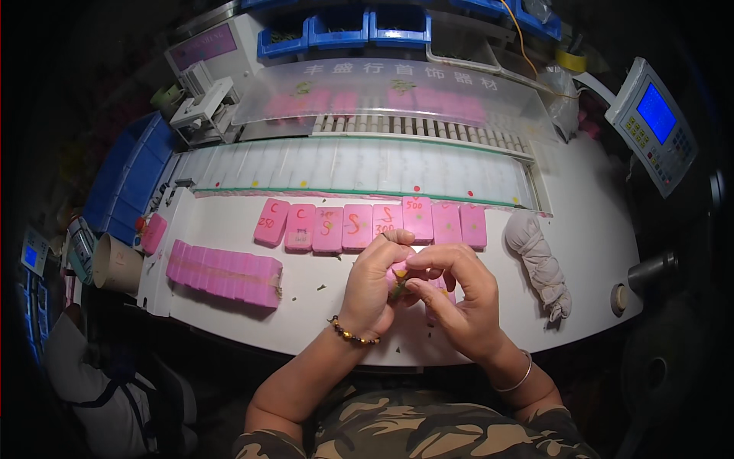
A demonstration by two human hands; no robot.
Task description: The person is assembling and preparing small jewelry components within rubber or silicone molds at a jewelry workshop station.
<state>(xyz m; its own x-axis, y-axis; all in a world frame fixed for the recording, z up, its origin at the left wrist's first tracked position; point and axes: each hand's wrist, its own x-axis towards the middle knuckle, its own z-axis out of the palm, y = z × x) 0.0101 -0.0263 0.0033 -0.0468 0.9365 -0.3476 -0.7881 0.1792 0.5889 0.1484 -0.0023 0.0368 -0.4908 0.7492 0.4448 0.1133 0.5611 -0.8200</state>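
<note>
My left hand (372, 284) is closed around a small pink piece (398, 268) with a yellow and green patch on it. Meeting it from the right, my right hand (461, 297) has thumb and index finger bent in a pinch at that piece; what lies between those fingertips is too small to make out. Partly hidden behind the right fingers, another pink block (441, 284) rests on the table. Just beyond both hands stands a row of pink blocks (328, 229) with red handwritten marks.
A taped stack of pink blocks (224, 274) lies at left. Twisted pale cloth (538, 264) lies at right, below a keypad with a blue screen (656, 113). A long white lit panel (352, 167) spans the back, beneath blue bins (339, 29). Dark crumbs dot the white table (321, 325).
</note>
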